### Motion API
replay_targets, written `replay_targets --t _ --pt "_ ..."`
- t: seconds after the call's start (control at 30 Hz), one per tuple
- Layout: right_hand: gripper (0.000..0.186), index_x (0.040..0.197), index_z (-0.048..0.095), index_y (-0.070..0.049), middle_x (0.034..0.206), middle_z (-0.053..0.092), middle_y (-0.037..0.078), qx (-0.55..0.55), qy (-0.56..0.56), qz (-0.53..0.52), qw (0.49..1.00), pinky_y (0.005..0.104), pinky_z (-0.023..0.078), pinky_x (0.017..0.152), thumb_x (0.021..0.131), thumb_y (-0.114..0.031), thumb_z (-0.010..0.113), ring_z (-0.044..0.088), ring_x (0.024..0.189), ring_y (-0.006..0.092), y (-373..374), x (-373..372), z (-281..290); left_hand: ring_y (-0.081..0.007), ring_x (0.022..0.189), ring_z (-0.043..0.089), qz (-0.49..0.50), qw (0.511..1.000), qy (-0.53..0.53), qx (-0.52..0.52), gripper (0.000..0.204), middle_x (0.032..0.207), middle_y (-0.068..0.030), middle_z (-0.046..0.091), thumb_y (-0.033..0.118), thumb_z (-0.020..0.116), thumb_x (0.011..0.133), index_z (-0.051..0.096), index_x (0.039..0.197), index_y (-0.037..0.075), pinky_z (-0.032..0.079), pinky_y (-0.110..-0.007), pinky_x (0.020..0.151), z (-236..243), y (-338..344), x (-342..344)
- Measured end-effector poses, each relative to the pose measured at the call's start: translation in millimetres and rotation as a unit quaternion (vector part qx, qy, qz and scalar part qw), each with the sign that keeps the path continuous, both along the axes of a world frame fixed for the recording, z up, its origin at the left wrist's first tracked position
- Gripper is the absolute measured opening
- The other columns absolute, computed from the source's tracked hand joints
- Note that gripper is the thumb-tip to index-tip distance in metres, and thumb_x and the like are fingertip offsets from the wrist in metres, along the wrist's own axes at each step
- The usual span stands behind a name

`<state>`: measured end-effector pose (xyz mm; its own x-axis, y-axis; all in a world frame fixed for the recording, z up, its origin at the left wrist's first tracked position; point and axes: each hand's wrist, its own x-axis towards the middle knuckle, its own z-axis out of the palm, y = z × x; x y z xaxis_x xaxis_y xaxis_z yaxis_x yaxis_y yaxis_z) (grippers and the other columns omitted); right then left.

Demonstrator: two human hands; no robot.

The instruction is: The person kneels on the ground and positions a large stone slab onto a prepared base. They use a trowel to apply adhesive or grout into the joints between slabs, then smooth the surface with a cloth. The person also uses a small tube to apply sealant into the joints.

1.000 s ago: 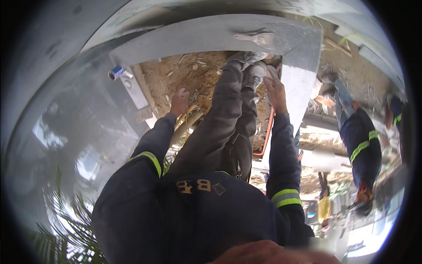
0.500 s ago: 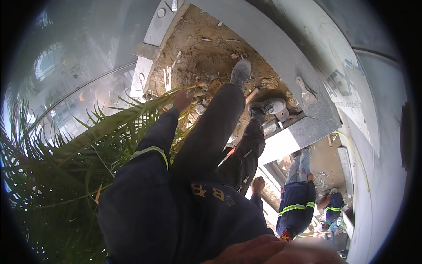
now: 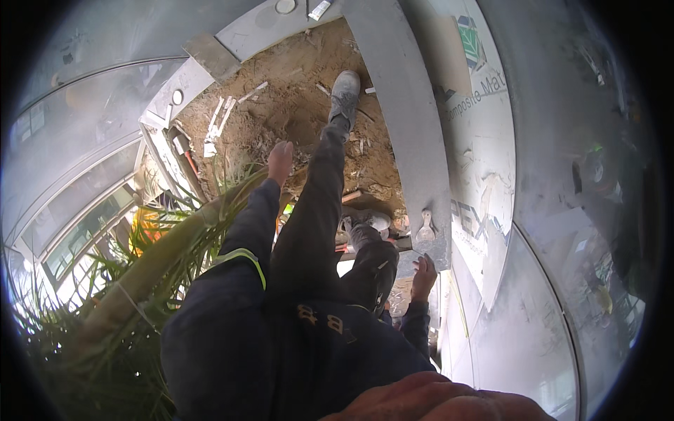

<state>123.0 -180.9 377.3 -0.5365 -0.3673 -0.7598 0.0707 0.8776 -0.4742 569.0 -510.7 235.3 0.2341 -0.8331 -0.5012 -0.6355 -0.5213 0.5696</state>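
Note:
My left hand [image 3: 280,163] hangs over the sandy soil beside my forward leg, its fingers extended and nothing seen in them. A palm stem [image 3: 200,219] passes close by its wrist. My right hand [image 3: 423,278] is out to the right with the fingers apart, empty, near the end of a grey ledge [image 3: 400,105]. A scraper-like hand tool [image 3: 425,226] lies on that ledge, just beyond the right hand. One of my shoes [image 3: 345,91] stands forward on the soil, the other [image 3: 372,222] nearer.
Palm fronds [image 3: 84,330] crowd the left. White strips [image 3: 219,126] and debris litter the soil [image 3: 281,84]. A red-handled tool [image 3: 188,156] leans at the left edge. A small tube [image 3: 319,10] lies on the far border. A printed white board [image 3: 467,140] stands at right against shiny panels [image 3: 554,126].
My view has swung round, and the workers at lower right have left it. My right hand has risen and its fingers have spread. The left hand now shows clear of the fronds.

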Motion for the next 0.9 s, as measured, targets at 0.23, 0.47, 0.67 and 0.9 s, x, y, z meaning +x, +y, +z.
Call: replay_targets --t 0.23,0.47,0.67,0.9 --pt "0.037 0.125 0.064 0.009 0.094 0.074 0.013 0.021 -0.058 0.246 0.967 0.0315 0.054 0.072 0.095 -0.013 0.066 0.069 0.083 0.0175 -245.2 114.4 -4.4 -0.0379 0.103 0.071 -0.135 0.982 -0.014 0.129 0.029 0.108 -0.0212 0.072 0.020 0.066 0.093 0.072 0.112 0.000 0.054 -0.044 0.090 -41.3 -105.3 6.8" --pt "0.035 0.128 0.065 0.006 0.092 0.070 0.010 -0.128 0.027 0.319 0.939 0.0306 0.054 0.071 0.102 -0.018 0.063 0.064 0.077 0.0151 -522.7 156.2 13.1 -0.0341 0.113 0.067 0.264 0.923 0.276 0.039 0.043 0.120 -0.0192 0.069 0.028 0.066 0.098 0.064 0.125 -0.004 0.052 -0.040 0.096 -2.1 -197.0 -27.0" --pt "0.057 0.145 0.052 0.006 0.150 0.051 0.027 -0.369 -0.037 0.434 0.821 0.0457 0.034 0.120 0.110 -0.034 0.032 0.047 0.143 0.0369 -603.4 196.7 10.1 -0.0310 0.131 0.055 0.152 0.788 0.587 -0.103 0.077 0.144 -0.0210 0.055 0.060 0.045 0.105 0.045 0.148 -0.003 0.041 -0.048 0.112 99.3 -261.3 -158.3" --pt "0.038 0.122 0.069 0.004 0.118 0.070 0.027 0.026 0.041 0.551 0.833 0.0436 0.053 0.096 0.095 -0.022 0.062 0.069 0.108 0.0381 -555.5 56.9 -27.1 -0.0263 0.114 0.066 0.271 0.804 0.529 0.014 0.061 0.133 -0.0173 0.065 0.045 0.051 0.109 0.049 0.146 -0.003 0.052 -0.041 0.097 116.8 -270.0 10.5"
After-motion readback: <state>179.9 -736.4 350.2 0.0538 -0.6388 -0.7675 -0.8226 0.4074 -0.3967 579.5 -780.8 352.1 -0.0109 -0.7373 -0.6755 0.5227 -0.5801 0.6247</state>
